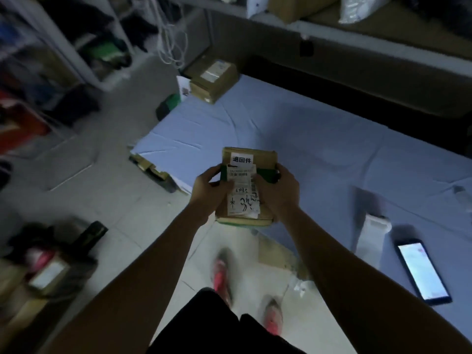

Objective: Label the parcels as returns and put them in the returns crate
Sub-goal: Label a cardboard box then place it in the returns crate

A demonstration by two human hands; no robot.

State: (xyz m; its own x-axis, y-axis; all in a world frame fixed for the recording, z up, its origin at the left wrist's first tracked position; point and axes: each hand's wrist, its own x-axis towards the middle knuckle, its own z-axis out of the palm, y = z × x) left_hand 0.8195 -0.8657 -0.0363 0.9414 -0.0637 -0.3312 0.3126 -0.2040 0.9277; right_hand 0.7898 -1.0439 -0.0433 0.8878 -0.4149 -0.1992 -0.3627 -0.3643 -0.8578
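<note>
Gripping a small, flat brown cardboard parcel (264,156) from both sides, the person holds it out in front of the body, above the near edge of a creased pale blue sheet (319,139) and the light tiled floor. The left hand (207,191) wraps the parcel's left edge with its thumb laid over the top face. The right hand (279,194) takes the right edge in the same way, so both hands are closed round the box and neither is free. A white rectangular returns sticker with black printed characters (241,159) sits on the top face just beyond the thumbs, and a white shipping label with barcode and black handwriting (244,200) lies between them. Labelling looks done for this parcel, which leaves the drop into the crate. Judging by its size and the easy hold, the box is light and fairly stiff. Its band of green tape may be slick, so the two opposite side edges are the sensible place to hold. Well beyond the hands lies another brown cardboard box (214,81), and to the right of the right forearm rests a black smartphone with a lit screen (422,270). Down to the left of the left forearm is a blurred dark container (86,267) holding a labelled box; whether it is the returns crate I cannot tell.
</note>
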